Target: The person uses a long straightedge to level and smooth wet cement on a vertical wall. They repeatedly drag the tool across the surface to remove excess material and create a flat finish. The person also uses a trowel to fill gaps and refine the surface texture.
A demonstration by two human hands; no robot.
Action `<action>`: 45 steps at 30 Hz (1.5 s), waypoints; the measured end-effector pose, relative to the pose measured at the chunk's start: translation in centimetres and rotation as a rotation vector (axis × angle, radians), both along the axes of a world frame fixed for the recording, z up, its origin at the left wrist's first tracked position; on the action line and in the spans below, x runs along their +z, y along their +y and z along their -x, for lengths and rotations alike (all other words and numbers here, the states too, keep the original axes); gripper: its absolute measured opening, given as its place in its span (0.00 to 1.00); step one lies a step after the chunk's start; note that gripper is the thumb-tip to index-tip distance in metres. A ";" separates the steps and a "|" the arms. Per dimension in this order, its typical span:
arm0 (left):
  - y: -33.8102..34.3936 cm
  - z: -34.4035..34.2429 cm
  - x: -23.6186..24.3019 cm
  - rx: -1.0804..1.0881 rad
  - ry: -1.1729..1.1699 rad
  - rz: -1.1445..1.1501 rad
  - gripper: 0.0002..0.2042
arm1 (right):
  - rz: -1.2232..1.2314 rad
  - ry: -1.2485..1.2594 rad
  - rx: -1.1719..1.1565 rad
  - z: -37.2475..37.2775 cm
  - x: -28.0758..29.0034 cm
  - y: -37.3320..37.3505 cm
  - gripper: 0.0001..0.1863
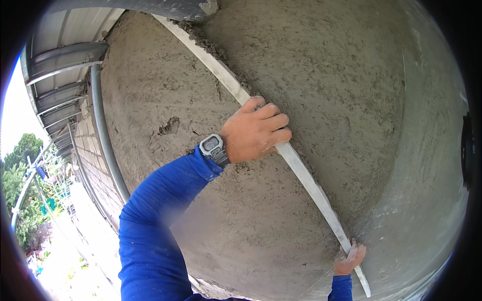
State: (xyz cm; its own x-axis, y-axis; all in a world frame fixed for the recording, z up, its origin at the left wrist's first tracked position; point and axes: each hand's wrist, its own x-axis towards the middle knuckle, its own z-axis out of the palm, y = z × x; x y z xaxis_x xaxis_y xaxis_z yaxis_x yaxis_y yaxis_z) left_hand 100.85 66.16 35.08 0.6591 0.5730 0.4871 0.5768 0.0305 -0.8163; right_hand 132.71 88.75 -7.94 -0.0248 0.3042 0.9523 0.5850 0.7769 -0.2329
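Observation:
A long pale straightedge (311,186) lies slantwise against a wall of wet grey plaster (321,65), from the upper left down to the lower right. My left hand (257,129), with a grey digital watch (213,146) at the wrist, is wrapped over its middle. Near the lower end my right hand (350,258) grips the same bar, fingers closed round its edge. Scraped-up mortar (206,46) has gathered along the bar's upper right edge. A rough pit (169,125) marks the plaster left of my left hand.
At the left, a metal pole (103,125) stands close to the wall, beside bare blockwork (89,138). Metal roofing (68,57) overhangs at the upper left. Smoother, paler plaster (427,165) covers the right side. A dark rounded beam or pipe (145,6) crosses the top edge.

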 end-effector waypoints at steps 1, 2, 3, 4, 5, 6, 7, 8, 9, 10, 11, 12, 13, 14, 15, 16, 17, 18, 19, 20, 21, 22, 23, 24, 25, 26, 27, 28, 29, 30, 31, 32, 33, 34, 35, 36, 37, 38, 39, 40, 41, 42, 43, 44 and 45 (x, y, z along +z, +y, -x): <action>0.0 0.3 -0.1 0.005 0.004 0.009 0.26 | -0.019 0.002 -0.009 0.5 0.0 -0.3 0.27; -0.1 0.6 0.1 0.001 0.022 -0.007 0.26 | -0.038 0.004 -0.018 1.1 0.1 -0.5 0.26; -0.2 1.0 0.5 -0.002 0.039 -0.023 0.26 | -0.056 0.011 -0.028 1.5 0.5 -0.6 0.25; -0.2 1.6 0.9 -0.007 0.052 -0.038 0.26 | -0.073 0.012 -0.039 1.9 1.3 -0.8 0.25; -0.3 2.0 1.5 -0.002 0.059 -0.050 0.25 | -0.083 0.009 -0.054 2.2 2.1 -1.3 0.24; -0.6 2.3 2.5 0.003 0.065 -0.062 0.25 | -0.076 0.014 -0.037 2.7 3.0 -1.6 0.24; -0.9 2.8 3.4 0.004 0.071 -0.073 0.24 | -0.068 0.017 -0.025 3.1 4.1 -2.1 0.24; -1.2 3.4 4.7 0.010 0.065 -0.076 0.23 | -0.059 0.026 -0.016 3.6 5.3 -2.5 0.24; -1.8 4.1 6.4 0.018 0.068 -0.090 0.23 | -0.066 0.030 -0.004 4.4 7.0 -3.0 0.24; -2.8 4.4 7.4 0.040 0.068 -0.104 0.22 | -0.073 0.030 0.024 5.2 8.7 -3.7 0.25; -3.1 4.6 7.7 0.036 0.047 -0.116 0.22 | -0.083 0.028 0.040 5.4 9.7 -4.1 0.26; -3.2 4.9 7.7 0.031 0.027 -0.127 0.22 | -0.084 0.014 0.044 5.2 9.8 -4.4 0.27; -3.3 5.0 7.6 0.029 0.007 -0.136 0.21 | -0.083 -0.001 0.050 5.2 9.7 -4.5 0.28; -3.3 4.8 7.1 0.026 -0.002 -0.125 0.21 | -0.081 -0.015 0.056 5.2 9.4 -4.6 0.30; -3.1 4.6 6.2 0.023 -0.011 -0.114 0.22 | -0.069 -0.017 0.052 5.0 8.5 -4.5 0.31; -3.0 4.3 5.1 0.021 -0.020 -0.106 0.22 | -0.060 -0.018 0.049 4.7 7.0 -4.1 0.32; -2.6 3.9 3.7 0.043 -0.045 -0.078 0.22 | -0.058 -0.018 0.044 4.3 5.7 -3.5 0.33; -2.3 3.4 2.0 0.073 -0.069 -0.052 0.23 | -0.056 -0.010 0.050 4.1 4.5 -2.9 0.32; -2.2 2.9 0.5 0.105 -0.097 -0.020 0.23 | -0.050 -0.007 0.057 3.7 3.1 -2.5 0.31; -2.2 2.6 -0.4 0.067 -0.069 -0.012 0.24 | -0.042 -0.001 0.061 3.4 1.9 -2.4 0.30; -2.2 2.5 -1.1 0.031 -0.042 -0.005 0.25 | -0.035 0.007 0.055 3.5 0.5 -2.6 0.30; -1.8 1.9 -1.4 -0.021 -0.023 0.000 0.25 | -0.030 0.006 0.032 3.0 0.2 -3.0 0.29; -1.4 1.5 -1.3 0.041 -0.008 0.022 0.27 | -0.025 0.005 0.012 2.8 0.2 -3.2 0.29; -1.5 1.5 -0.6 0.022 0.005 0.009 0.26 | -0.003 0.007 0.026 2.8 0.4 -3.0 0.28; -1.4 2.1 0.5 0.006 0.011 0.005 0.26 | 0.030 0.002 0.043 2.9 1.5 -3.8 0.28; -1.5 2.6 1.7 -0.006 0.022 -0.002 0.26 | 0.060 0.003 0.064 3.4 2.8 -4.4 0.28; -2.1 3.0 2.7 0.011 -0.002 0.016 0.27 | 0.036 0.007 0.063 4.3 4.2 -4.7 0.28; -2.3 3.9 3.9 0.013 -0.035 0.020 0.27 | 0.014 0.009 0.060 5.3 5.7 -5.1 0.28; -2.8 4.8 5.2 0.023 -0.066 0.022 0.27 | -0.008 0.012 0.066 6.0 6.5 -5.2 0.28; -3.2 5.5 5.8 0.034 -0.098 0.024 0.27 | -0.009 0.002 0.083 6.2 6.7 -5.2 0.28; -3.0 5.4 6.2 0.019 -0.013 -0.041 0.26 | -0.002 -0.006 0.077 6.0 6.7 -5.2 0.28; -3.2 5.5 6.1 -0.019 -0.012 -0.050 0.25 | 0.002 -0.015 0.091 6.2 6.7 -5.2 0.28; -3.4 5.4 5.9 -0.058 -0.010 -0.060 0.25 | -0.003 -0.032 0.099 6.2 6.6 -5.1 0.27; -3.5 5.4 5.4 -0.096 -0.004 -0.070 0.24 | -0.007 -0.044 0.106 6.0 6.0 -5.0 0.27; -3.4 5.4 4.1 -0.083 -0.022 -0.057 0.23 | -0.011 -0.060 0.117 5.5 5.2 -5.0 0.27; -3.0 5.3 2.4 -0.071 -0.040 -0.045 0.23 | -0.005 -0.078 0.118 4.9 3.5 -4.5 0.27; -2.5 4.9 1.0 -0.068 -0.051 -0.038 0.22 | -0.005 -0.089 0.111 3.9 1.5 -3.7 0.26; -2.1 4.7 -0.2 -0.064 -0.051 -0.039 0.22 | -0.003 -0.095 0.111 3.8 0.6 -3.5 0.26; -1.7 4.5 -1.3 -0.061 -0.051 -0.040 0.22 | 0.008 -0.082 0.114 4.1 -0.2 -3.2 0.26; -1.6 4.2 -1.8 -0.060 -0.054 -0.047 0.22 | 0.013 -0.072 0.116 4.4 0.3 -3.2 0.27; -1.9 4.4 -1.0 -0.048 -0.054 0.004 0.23 | 0.018 -0.063 0.117 4.5 0.8 -3.3 0.27; -2.2 4.6 0.0 -0.027 -0.049 -0.016 0.23 | 0.001 -0.043 0.138 4.4 1.4 -3.5 0.27; -2.6 4.1 2.1 -0.014 -0.034 -0.042 0.23 | -0.022 -0.014 0.153 4.8 3.8 -4.5 0.28; -3.2 4.2 3.9 0.009 -0.025 -0.059 0.24 | -0.036 0.009 0.177 5.5 5.8 -5.6 0.29; -3.2 5.2 6.0 -0.008 -0.025 -0.064 0.22 | -0.030 -0.006 0.162 6.2 7.5 -6.4 0.29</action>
